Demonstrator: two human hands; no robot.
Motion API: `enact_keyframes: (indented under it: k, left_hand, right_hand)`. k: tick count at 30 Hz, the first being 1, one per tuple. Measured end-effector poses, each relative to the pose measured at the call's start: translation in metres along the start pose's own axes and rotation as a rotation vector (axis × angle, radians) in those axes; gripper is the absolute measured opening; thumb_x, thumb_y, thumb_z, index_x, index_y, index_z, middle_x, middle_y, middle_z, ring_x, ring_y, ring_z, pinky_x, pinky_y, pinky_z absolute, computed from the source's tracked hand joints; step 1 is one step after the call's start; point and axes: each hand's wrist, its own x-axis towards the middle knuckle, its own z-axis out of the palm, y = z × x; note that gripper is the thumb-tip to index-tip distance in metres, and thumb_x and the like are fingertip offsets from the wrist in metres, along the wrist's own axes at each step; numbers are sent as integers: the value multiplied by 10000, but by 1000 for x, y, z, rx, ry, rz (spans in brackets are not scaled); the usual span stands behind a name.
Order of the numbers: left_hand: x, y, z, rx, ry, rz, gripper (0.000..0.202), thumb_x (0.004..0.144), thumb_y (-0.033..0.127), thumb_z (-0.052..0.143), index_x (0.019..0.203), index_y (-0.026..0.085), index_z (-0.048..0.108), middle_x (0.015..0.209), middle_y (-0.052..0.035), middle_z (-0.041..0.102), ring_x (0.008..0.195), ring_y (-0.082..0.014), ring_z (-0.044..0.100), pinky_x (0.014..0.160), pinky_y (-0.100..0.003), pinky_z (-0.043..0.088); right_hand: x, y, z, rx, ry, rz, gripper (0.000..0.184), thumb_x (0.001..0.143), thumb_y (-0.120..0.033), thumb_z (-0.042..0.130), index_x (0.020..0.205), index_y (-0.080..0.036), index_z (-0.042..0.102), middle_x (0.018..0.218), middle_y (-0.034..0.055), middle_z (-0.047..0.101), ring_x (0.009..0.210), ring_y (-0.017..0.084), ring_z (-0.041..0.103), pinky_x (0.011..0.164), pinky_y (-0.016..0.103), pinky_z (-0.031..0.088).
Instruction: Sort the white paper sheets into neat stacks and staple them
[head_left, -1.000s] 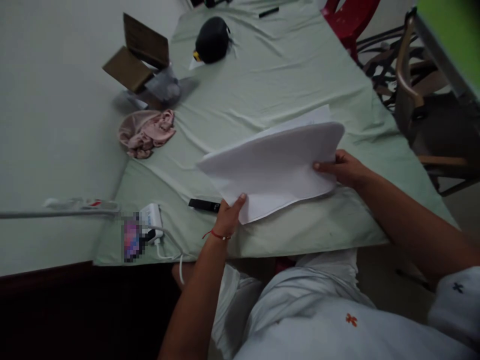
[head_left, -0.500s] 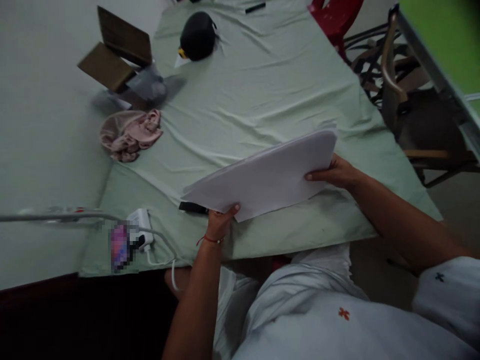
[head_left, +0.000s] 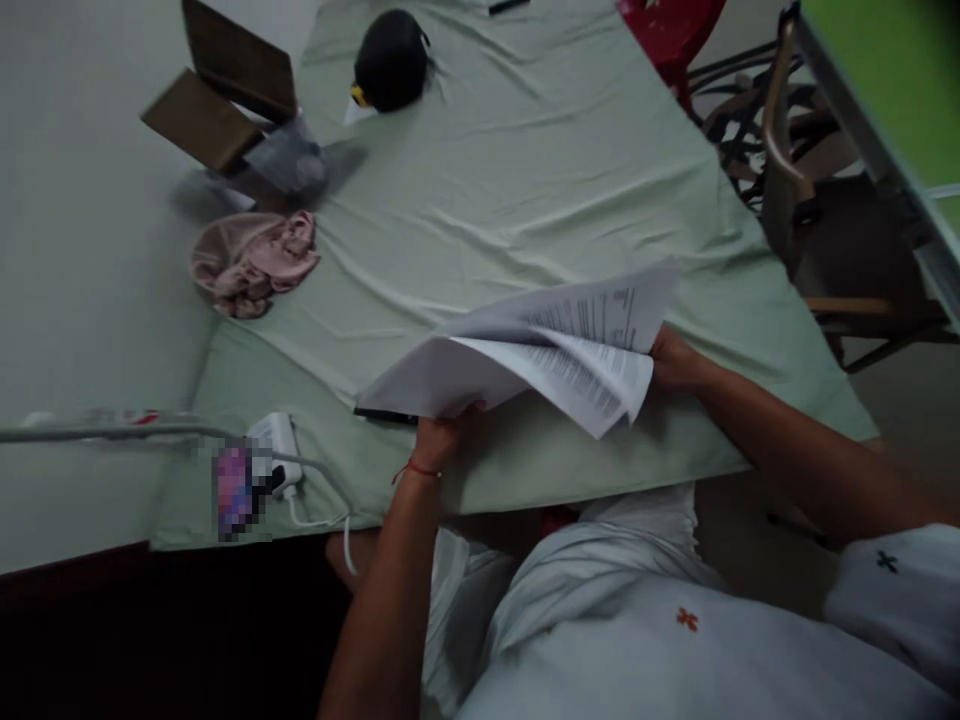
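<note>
Printed paper sheets point(head_left: 420, 375) are held over the near part of the cloth-covered table. My left hand point(head_left: 448, 432) is closed on their lower left edge, with the thumb on top and the other fingers hidden beneath. At the right side, my right hand point(head_left: 675, 360) is closed on the sheets, its fingertips partly hidden by the paper. Some pages bend and fold over toward me, and lines of print show on their inner faces. A black object point(head_left: 386, 415) lies partly under the paper beside my left hand.
A pale green cloth point(head_left: 510, 190) covers the table. To the left are a white power adapter point(head_left: 276, 440) with cables, a pink cloth point(head_left: 274, 265) and an open cardboard box point(head_left: 202, 120). Farther back sits a black rounded object point(head_left: 391, 60). Chairs point(head_left: 847, 240) stand right.
The flat blank top face of the paper has given way to bent, parted pages showing print. My right thumb no longer shows on top; both hands stay at the paper.
</note>
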Motion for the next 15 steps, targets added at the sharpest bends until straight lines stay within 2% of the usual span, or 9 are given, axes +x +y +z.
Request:
enact_keyframes:
  k: [4,7,10,11,13,15]
  left_hand:
    - [-5,-7,8,-98,26,-62,573,529,522,972,964,200,783,1044,-107,805,1139,-306,708,1164,-498,487]
    - [-5,-4,13,-133,6,-38,518,615,503,956,998,197,787,1064,-113,803,1176,-287,703,1182,-466,474]
    - [-4,5,16,-195,71,-18,438,720,456,902,1037,181,779,1061,-100,793,1162,-243,713,1127,-369,517]
    - [-4,8,15,-201,87,-59,407,767,458,861,1041,170,777,1044,-101,785,1125,-228,721,1060,-326,556]
    - [-6,14,12,-192,79,-170,398,869,501,744,1040,142,771,996,-115,764,995,-219,739,834,-277,624]
    - [-10,18,8,-187,39,-240,475,929,579,633,1031,133,760,939,-121,750,802,-220,739,562,-280,594]
  right_hand:
    - [-1,10,-2,-89,-73,-100,286,580,-416,963,739,-280,767,815,27,773,1054,323,748,984,497,600]
    - [1,9,1,-130,-1,-89,268,627,-431,942,744,-277,758,823,35,767,1050,319,743,951,462,602]
    - [5,1,7,-90,77,-9,314,687,-511,899,699,-261,709,776,38,733,915,292,735,811,410,609]
    - [7,-1,10,-61,97,28,350,691,-546,890,693,-258,691,751,39,717,841,274,719,734,386,598]
    - [11,-5,14,8,128,78,415,675,-608,887,708,-254,673,723,40,694,711,228,662,609,344,552]
    - [15,-5,18,66,142,82,461,636,-639,902,740,-251,675,738,40,696,653,193,614,559,320,517]
